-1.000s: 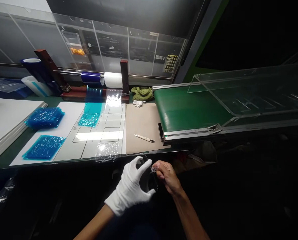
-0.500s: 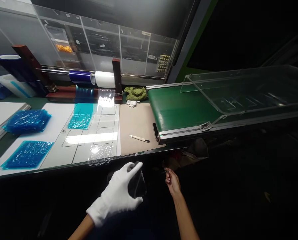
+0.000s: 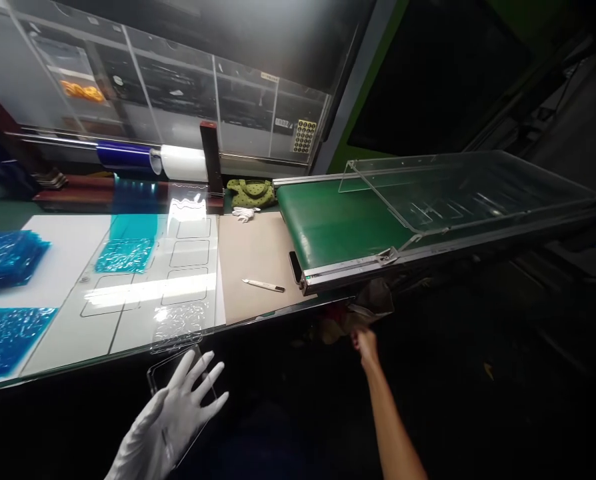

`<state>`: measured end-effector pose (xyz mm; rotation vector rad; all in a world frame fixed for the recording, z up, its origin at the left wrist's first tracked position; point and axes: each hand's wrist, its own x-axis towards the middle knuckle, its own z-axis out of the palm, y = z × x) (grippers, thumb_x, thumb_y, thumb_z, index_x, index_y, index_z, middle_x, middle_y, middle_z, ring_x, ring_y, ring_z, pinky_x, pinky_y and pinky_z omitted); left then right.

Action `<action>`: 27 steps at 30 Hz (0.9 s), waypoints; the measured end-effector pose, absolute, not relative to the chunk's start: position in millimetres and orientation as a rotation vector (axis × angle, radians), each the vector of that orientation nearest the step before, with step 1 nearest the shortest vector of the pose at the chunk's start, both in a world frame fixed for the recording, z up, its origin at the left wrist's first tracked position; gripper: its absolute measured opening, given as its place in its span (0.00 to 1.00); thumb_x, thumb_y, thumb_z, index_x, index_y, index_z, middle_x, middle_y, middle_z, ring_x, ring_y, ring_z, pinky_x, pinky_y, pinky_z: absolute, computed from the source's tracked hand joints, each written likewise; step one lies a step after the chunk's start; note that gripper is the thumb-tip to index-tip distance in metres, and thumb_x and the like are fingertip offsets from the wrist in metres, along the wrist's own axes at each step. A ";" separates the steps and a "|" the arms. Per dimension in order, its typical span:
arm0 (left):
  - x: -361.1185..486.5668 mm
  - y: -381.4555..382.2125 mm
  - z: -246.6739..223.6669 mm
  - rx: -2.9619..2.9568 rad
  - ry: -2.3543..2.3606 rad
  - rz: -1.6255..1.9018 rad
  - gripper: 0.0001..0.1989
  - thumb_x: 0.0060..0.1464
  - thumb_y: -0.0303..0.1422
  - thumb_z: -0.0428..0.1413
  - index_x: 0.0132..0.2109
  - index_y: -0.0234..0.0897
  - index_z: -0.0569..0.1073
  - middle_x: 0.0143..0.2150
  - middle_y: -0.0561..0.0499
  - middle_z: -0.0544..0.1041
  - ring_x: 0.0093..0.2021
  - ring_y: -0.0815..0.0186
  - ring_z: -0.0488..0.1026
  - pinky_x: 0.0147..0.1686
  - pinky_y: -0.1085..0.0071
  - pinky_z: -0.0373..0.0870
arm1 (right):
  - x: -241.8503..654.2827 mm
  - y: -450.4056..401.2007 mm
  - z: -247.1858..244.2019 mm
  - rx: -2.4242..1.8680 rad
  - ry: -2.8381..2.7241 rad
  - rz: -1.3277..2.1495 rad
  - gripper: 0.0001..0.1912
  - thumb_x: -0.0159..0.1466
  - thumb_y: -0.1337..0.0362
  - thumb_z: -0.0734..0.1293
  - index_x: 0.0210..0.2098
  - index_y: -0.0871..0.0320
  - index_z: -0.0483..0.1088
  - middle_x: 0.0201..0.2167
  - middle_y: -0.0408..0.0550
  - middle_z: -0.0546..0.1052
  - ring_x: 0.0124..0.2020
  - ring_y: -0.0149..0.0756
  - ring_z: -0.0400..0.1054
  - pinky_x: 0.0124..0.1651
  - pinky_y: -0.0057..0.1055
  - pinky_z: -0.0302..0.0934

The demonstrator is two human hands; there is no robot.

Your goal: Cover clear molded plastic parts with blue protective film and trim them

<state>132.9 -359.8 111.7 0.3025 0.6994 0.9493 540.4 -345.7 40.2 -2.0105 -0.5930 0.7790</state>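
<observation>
The left hand [image 3: 175, 417] is covered by a soft white cloth glove. Its fingers are spread wide and are not clenched. A thin see-through plastic sheet [image 3: 181, 380] with round corners is seen against the glove, by the front edge of the surface [image 3: 68, 363]. Whether the sheet is gripped cannot be told. The bare right hand [image 3: 365, 348] is held well apart from it, out past the edge of the surface. Its fingers are bunched, but the picture is too dim and blurred to show if anything is held.

On the surface, a wide white board [image 3: 151, 320] is marked with thin rounded box shapes. A crinkly see-through film [image 3: 178, 327] is laid at its near edge, and a shiny blue film [image 3: 125, 255] is laid on it further back. Stacks of crumpled blue film [image 3: 8, 260] are piled to the left. A small craft knife [image 3: 263, 285] with a pale handle is lying on smooth tan card [image 3: 253, 257]. Beyond the card, a green rubber belt [image 3: 333, 227] is running under a hard see-through cover [image 3: 468, 190]. A white roll of film [image 3: 184, 163] is held on a metal rod.
</observation>
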 end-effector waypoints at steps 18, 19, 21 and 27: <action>76.2 -382.9 102.0 0.191 0.785 1.143 0.48 0.42 0.62 0.49 0.66 0.44 0.49 0.68 0.45 0.53 0.68 0.42 0.38 0.57 0.36 0.53 | 344.0 -147.0 38.2 -2.106 -1.919 0.685 0.06 0.66 0.66 0.58 0.40 0.58 0.65 0.42 0.54 0.70 0.45 0.40 0.63 0.46 0.35 0.56; 75.9 -382.3 99.2 0.255 0.904 1.148 0.48 0.41 0.62 0.48 0.66 0.45 0.50 0.68 0.45 0.53 0.67 0.41 0.41 0.57 0.37 0.55 | 343.2 -151.8 40.9 -2.088 -1.915 0.705 0.09 0.67 0.66 0.55 0.41 0.58 0.64 0.39 0.53 0.71 0.42 0.39 0.65 0.43 0.33 0.56; 76.8 -381.2 97.8 0.524 1.176 1.123 0.49 0.39 0.61 0.53 0.66 0.47 0.50 0.67 0.44 0.54 0.65 0.40 0.49 0.57 0.39 0.56 | 341.1 -169.4 48.8 -2.034 -1.897 0.765 0.15 0.70 0.64 0.48 0.46 0.58 0.62 0.34 0.49 0.72 0.35 0.36 0.66 0.38 0.31 0.57; 87.2 -379.5 134.6 1.805 1.510 0.774 0.56 0.34 0.47 0.64 0.67 0.46 0.44 0.66 0.43 0.52 0.64 0.44 0.53 0.60 0.45 0.54 | 334.6 -278.7 104.0 -1.389 -1.840 1.374 0.18 0.69 0.53 0.50 0.42 0.56 0.65 0.22 0.38 0.65 0.24 0.28 0.61 0.29 0.24 0.56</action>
